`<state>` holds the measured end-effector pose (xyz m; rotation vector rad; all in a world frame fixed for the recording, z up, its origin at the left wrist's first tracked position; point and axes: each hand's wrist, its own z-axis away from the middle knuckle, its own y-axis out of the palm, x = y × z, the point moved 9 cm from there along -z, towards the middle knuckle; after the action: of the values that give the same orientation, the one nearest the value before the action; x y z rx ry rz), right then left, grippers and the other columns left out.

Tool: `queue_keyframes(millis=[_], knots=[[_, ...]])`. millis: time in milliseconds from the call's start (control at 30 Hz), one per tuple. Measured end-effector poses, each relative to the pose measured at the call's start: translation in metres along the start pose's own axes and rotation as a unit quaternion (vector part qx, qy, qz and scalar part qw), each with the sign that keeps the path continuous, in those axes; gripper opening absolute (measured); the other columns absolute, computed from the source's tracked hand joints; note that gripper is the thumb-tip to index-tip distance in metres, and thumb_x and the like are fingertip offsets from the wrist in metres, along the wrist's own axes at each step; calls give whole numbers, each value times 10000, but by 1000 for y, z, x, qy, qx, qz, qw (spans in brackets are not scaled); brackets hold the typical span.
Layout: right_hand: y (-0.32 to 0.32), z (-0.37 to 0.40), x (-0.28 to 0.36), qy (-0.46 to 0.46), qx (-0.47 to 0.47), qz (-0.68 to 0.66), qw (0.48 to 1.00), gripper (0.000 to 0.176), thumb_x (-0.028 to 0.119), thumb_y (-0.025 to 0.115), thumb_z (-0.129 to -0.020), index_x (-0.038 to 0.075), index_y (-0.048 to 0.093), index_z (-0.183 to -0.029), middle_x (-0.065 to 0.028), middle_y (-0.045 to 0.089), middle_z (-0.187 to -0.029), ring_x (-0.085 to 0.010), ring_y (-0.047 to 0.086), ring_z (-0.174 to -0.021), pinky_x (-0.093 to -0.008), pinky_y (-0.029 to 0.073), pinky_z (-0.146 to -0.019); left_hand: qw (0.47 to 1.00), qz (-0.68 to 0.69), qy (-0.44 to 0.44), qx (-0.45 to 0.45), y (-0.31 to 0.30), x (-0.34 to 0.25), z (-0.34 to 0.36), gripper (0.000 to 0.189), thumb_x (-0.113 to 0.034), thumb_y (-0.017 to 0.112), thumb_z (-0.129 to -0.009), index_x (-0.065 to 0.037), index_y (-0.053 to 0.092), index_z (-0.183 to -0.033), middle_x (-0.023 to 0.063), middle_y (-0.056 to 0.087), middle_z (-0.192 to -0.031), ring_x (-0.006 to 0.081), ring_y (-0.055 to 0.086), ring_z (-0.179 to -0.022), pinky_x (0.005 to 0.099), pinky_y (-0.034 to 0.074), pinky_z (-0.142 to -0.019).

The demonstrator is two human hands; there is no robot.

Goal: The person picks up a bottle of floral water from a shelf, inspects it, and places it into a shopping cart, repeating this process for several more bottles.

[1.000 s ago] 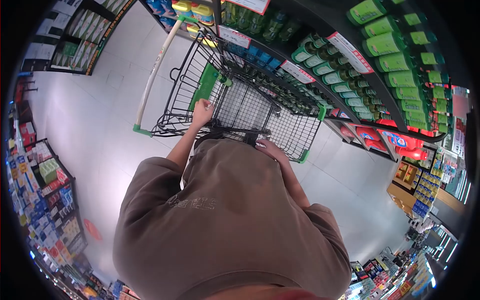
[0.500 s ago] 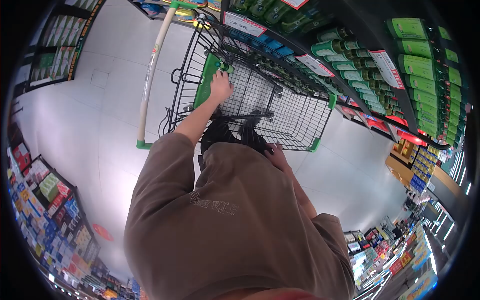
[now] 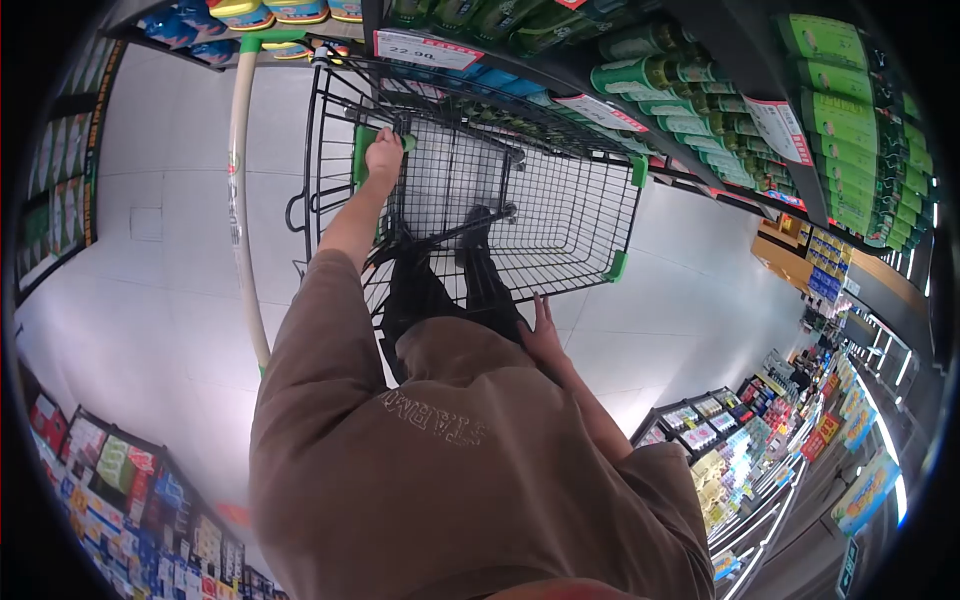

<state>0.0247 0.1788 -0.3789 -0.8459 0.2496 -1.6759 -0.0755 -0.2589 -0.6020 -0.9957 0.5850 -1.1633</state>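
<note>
My left hand [image 3: 383, 157] reaches into a black wire shopping cart [image 3: 560, 215] beside its green panel [image 3: 362, 155]. Its fingers are curled against a small green and dark item [image 3: 407, 141], too small to make out. Just outside the cart's near side is my right hand [image 3: 541, 335], with fingers stretched and apart and nothing in it; its fingertips are close to the wire rim. A long pale handle [image 3: 238, 180] with green ends runs along the cart's left side.
Shelves of green bottles [image 3: 650, 80] and green packs [image 3: 843, 130] stand along the cart's far side, with price signs [image 3: 425, 50] on their edges. More stocked shelves are at the lower left [image 3: 130, 480] and lower right [image 3: 720, 430]. Pale tiled floor [image 3: 170, 290] lies around the cart.
The cart and my left hand have shifted left in view. My left fingers look more curled. My right hand's fingers now point up, more clearly spread, beside the cart's rim.
</note>
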Motion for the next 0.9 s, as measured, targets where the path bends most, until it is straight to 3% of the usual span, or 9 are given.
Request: queue_keyframes(millis=[67,167,267,400,533,600,667,700,900], knots=[[1,-4,0,-39,-23,38,998,795,229,625,-814,60,164,-1439,-340,153,-1435,-482,303,-1276,-449,372,-1009,999,-29,7,30,2,-5,-6,433,-161,476,-877,-78,460,-1302,156,511,-1104,220,606,-907,382,517,-426],[6,-5,-5,-54,-34,38,997,797,226,624,-815,41,159,-1435,-341,172,-1428,-486,284,-1284,-457,355,-1020,992,-76,19,98,17,-12,-7,336,-152,493,-859,-68,569,-1175,103,543,-1062,253,572,-943,391,450,-295],[7,-4,-6,-62,-40,30,997,795,225,620,-817,29,154,-1431,-339,204,-1417,-482,279,-1289,-457,339,-1033,991,-99,40,76,23,-17,-7,288,-142,495,-851,-49,610,-1097,117,542,-1050,269,568,-935,386,444,-288],[5,-5,-9,-55,-48,15,997,792,227,619,-816,22,156,-1425,-333,228,-1409,-475,284,-1291,-457,331,-1039,999,-51,9,16,23,-9,-5,302,-161,467,-867,-61,551,-1139,167,541,-1042,249,624,-771,370,471,-353],[9,-6,-10,-31,-51,-22,998,786,228,623,-812,23,167,-1419,-325,300,-1374,-470,336,-1258,-458,347,-1025,999,-30,13,-18,11,-6,2,265,-162,443,-884,-73,524,-1120,146,573,-1032,243,655,-747,358,511,-461],[10,-5,-14,-19,-58,-43,997,783,230,625,-810,27,174,-1417,-321,337,-1352,-470,370,-1233,-460,361,-1012,998,60,25,6,-8,-7,17,228,-155,416,-900,-85,512,-1094,124,605,-992,251,668,-805,357,534,-565],[8,-5,-17,-45,-95,-34,994,754,211,647,-794,65,236,-1409,-251,446,-1302,-411,511,-1113,-433,434,-937,996,90,14,-11,-21,-11,31,226,-153,425,-896,-89,506,-1098,125,612,-978,260,669,-808,369,537,-600],[6,-4,-19,-49,-105,-39,993,754,211,647,-794,65,236,-1409,-251,446,-1302,-411,511,-1113,-433,434,-937,992,124,0,-18,-25,-12,38,226,-150,434,-893,-94,500,-1101,127,620,-963,269,670,-811,381,539,-635],[-2,-17,-24,-83,-115,-69,987,701,241,653,-790,55,302,-1367,-249,506,-1234,-392,531,-1091,-432,454,-899,972,223,-17,-67,-62,-25,84,255,-229,472,-899,-57,487,-1088,180,627,-966,354,654,-773,461,535,-674]])
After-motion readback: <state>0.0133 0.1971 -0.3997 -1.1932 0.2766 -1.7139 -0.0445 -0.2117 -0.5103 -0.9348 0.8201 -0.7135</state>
